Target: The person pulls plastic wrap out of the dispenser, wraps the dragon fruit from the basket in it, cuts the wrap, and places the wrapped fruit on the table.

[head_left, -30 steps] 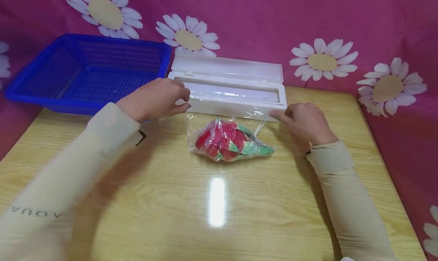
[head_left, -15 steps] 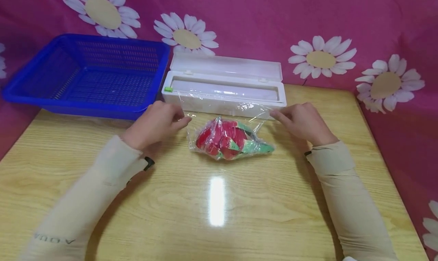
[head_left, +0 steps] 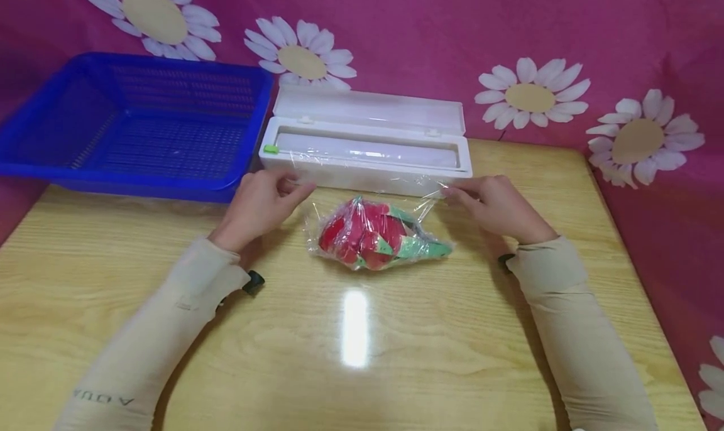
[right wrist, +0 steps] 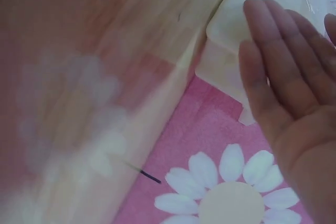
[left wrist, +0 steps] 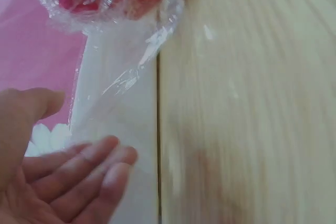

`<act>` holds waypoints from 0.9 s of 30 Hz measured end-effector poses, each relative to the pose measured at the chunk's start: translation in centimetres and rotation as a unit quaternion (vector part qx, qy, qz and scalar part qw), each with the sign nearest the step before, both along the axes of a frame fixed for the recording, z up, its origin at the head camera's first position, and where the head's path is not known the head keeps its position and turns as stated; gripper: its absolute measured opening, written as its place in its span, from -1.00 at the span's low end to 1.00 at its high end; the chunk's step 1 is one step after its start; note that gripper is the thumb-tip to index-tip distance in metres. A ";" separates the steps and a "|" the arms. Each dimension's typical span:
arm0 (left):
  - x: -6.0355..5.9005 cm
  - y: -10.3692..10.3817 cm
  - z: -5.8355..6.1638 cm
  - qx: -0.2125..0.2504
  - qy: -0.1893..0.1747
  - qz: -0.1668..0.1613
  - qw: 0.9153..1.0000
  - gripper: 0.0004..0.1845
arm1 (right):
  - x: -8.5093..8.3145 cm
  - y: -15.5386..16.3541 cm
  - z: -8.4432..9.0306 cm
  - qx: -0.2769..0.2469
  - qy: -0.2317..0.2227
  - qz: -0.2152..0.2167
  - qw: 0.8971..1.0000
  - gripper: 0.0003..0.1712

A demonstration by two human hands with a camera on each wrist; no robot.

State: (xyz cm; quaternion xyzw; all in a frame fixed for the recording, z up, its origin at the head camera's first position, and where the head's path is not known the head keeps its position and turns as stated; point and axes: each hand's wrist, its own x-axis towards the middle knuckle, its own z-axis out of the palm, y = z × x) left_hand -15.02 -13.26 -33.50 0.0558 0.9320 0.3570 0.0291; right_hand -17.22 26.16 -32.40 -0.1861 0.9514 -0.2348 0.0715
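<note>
A bundle of red and green pieces [head_left: 376, 236], covered in clear plastic wrap, lies on the table. Behind it stands a white wrap dispenser [head_left: 367, 178], its lid raised, with a roll inside and a green slider [head_left: 271, 149] at the left end. Clear plastic wrap [left wrist: 123, 80] stretches between dispenser and bundle. My right hand [head_left: 500, 206] pinches the film's right edge beside the dispenser's right front corner. My left hand [head_left: 257, 206] is by the left front corner; the left wrist view shows its thumb apart from relaxed fingers [left wrist: 100, 171], close to the film.
A blue plastic basket [head_left: 141, 189] stands at the back left, close against the dispenser. Pink cloth with white daisies [head_left: 407, 35] hangs behind and to the right of the wooden table [head_left: 452, 343].
My left hand has come down from the dispenser's left end toward the table, uncovering the green slider. The right hand stays nearly in place. Basket and dispenser sit slightly further left in view.
</note>
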 end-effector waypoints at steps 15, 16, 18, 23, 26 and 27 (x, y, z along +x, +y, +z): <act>-0.1 1.1 0.6 0.164 0.001 0.012 0.986 -0.73 | 0.3 0.2 0.9 -0.188 -0.152 -0.035 0.970 -0.72; 0.0 1.1 0.7 0.177 -0.009 0.011 0.984 -0.72 | 0.3 0.2 1.0 -0.193 -0.156 -0.037 0.968 -0.72; 0.1 1.2 0.9 0.194 -0.017 0.009 0.981 -0.71 | 0.4 0.1 1.1 -0.194 -0.166 -0.042 0.966 -0.70; 0.3 1.5 1.1 0.223 -0.013 0.010 0.975 -0.68 | 0.4 0.0 1.1 -0.198 -0.176 -0.057 0.963 -0.67; 0.5 1.6 1.2 0.243 -0.005 -0.002 0.970 -0.68 | 0.5 -0.1 1.0 -0.208 -0.170 -0.055 0.962 -0.66; 0.5 1.7 1.3 0.244 -0.001 -0.005 0.970 -0.69 | 0.5 -0.1 1.0 -0.209 -0.169 -0.053 0.962 -0.66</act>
